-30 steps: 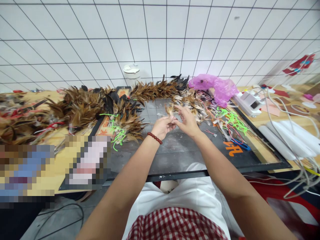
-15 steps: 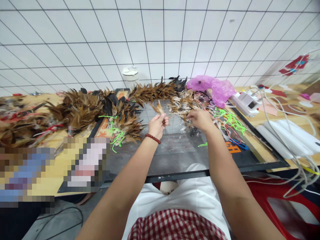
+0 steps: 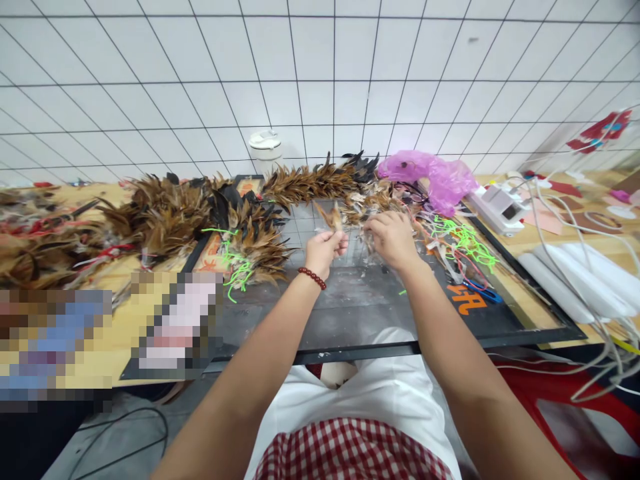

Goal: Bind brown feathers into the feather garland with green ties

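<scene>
The left hand, a red bead bracelet on its wrist, is pinched shut on a small tuft of brown feathers, held upright just above the dark cutting mat. The right hand is curled down into the loose feather pile just beside it; its fingertips are buried in the feathers, so I cannot tell whether they have closed on anything. This looks like the gathering step: a small bunch is being built in one hand while the other picks fresh feathers out of the heap. Adding to the bunch would call for a light fingertip pinch on a few quills only, lifted clear of the tangle and laid beside the tuft with the stems aligned, since the feathers are soft and cling to each other. The wooden desk is crowded: strung rows of brown and black feathers run along the back and left, neon green cords lie on both sides of the mat, blue-handled scissors sit at its right edge, and a pink plastic bag, a white device and white cables lie further right. A white lidded cup stands against the white tiled wall.
</scene>
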Motion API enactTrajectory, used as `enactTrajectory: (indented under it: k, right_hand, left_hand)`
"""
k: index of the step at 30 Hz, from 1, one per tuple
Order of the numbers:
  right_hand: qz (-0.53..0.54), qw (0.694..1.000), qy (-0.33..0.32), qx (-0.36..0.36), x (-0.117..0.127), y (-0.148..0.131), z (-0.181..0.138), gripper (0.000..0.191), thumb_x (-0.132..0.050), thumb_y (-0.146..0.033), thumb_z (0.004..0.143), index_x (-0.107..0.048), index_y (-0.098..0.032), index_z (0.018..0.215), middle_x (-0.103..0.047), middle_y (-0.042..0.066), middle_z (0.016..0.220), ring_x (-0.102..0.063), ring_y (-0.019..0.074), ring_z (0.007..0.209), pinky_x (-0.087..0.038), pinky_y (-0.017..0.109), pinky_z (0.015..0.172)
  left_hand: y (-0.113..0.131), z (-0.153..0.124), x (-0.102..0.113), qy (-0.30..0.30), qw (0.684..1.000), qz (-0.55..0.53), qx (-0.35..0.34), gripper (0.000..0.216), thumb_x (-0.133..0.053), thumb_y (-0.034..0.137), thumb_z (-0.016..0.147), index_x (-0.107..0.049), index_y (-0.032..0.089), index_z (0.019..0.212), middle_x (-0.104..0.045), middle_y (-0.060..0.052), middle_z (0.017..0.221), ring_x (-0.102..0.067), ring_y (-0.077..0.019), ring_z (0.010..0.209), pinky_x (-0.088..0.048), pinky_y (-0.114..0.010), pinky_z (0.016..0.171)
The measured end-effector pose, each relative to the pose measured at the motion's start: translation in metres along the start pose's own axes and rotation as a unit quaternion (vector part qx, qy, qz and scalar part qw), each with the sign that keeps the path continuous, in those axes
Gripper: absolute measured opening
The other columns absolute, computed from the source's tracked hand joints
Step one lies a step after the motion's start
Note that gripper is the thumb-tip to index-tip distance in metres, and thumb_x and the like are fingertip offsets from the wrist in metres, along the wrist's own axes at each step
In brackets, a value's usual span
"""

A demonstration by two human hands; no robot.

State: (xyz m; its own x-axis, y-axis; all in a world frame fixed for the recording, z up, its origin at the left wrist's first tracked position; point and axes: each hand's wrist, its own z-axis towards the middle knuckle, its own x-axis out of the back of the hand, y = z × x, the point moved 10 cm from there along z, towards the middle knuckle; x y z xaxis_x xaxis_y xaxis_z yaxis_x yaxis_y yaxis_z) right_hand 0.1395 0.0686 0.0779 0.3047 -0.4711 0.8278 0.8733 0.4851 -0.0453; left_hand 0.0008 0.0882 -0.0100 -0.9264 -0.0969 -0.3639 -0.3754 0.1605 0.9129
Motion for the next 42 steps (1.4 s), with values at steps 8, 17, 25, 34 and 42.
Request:
enactTrajectory:
  k: [8, 17, 25, 34, 42]
  right_hand:
    - [0.013, 0.998, -0.034, 0.052, -0.013, -0.030, -0.001, 0.025, -0.041, -0.021, 0.089, -0.064, -0.021, 0.096, -0.065, 0.007, 0.089, -0.048, 0.0222, 0.093, -0.025, 0.038, 0.090]
    - [0.075, 0.997, -0.002, 0.011, -0.007, -0.021, 0.001, 0.025, -0.043, -0.022, 0.090, -0.062, -0.020, 0.105, -0.067, 0.007, 0.094, -0.051, 0.0216, 0.094, -0.027, 0.036, 0.089]
    - [0.085, 0.995, 0.015, -0.044, -0.010, -0.001, 0.001, 0.023, -0.046, -0.024, 0.088, -0.064, -0.021, 0.103, -0.067, 0.007, 0.097, -0.052, 0.0222, 0.095, -0.028, 0.037, 0.087]
    - [0.034, 0.998, 0.007, -0.045, -0.004, -0.009, 0.001, 0.018, -0.047, -0.025, 0.087, -0.064, -0.020, 0.091, -0.063, 0.007, 0.092, -0.048, 0.0219, 0.094, -0.025, 0.037, 0.088]
    - [-0.043, 0.999, -0.019, 0.011, -0.008, -0.020, 0.001, 0.019, -0.043, -0.016, 0.084, -0.061, -0.020, 0.090, -0.062, 0.007, 0.092, -0.046, 0.0225, 0.094, -0.022, 0.039, 0.088]
  left_hand:
    - [0.001, -0.002, -0.008, -0.015, 0.994, 0.104, -0.029, 0.015, -0.068, 0.015, 0.069, -0.063, 0.012, 0.055, -0.056, 0.001, 0.048, -0.054, -0.0097, 0.047, -0.044, -0.021, 0.049]
    - [0.000, 0.002, -0.005, -0.011, 0.987, 0.157, -0.034, 0.019, -0.065, 0.016, 0.071, -0.059, 0.012, 0.054, -0.057, 0.000, 0.049, -0.051, -0.0079, 0.044, -0.043, -0.020, 0.047]
    - [0.015, 0.005, 0.014, 0.070, 0.993, 0.067, -0.067, 0.016, -0.070, 0.024, 0.068, -0.063, 0.011, 0.061, -0.063, -0.002, 0.060, -0.057, -0.0080, 0.053, -0.045, -0.019, 0.053]
    - [0.008, 0.001, 0.002, 0.015, 0.995, 0.091, -0.031, 0.016, -0.069, 0.025, 0.069, -0.064, 0.010, 0.064, -0.066, -0.006, 0.064, -0.059, -0.0093, 0.053, -0.046, -0.020, 0.051]
    - [0.014, 0.004, 0.005, 0.036, 0.989, 0.115, -0.081, 0.016, -0.065, 0.022, 0.072, -0.063, 0.011, 0.060, -0.063, -0.003, 0.059, -0.055, -0.0079, 0.049, -0.044, -0.019, 0.047]
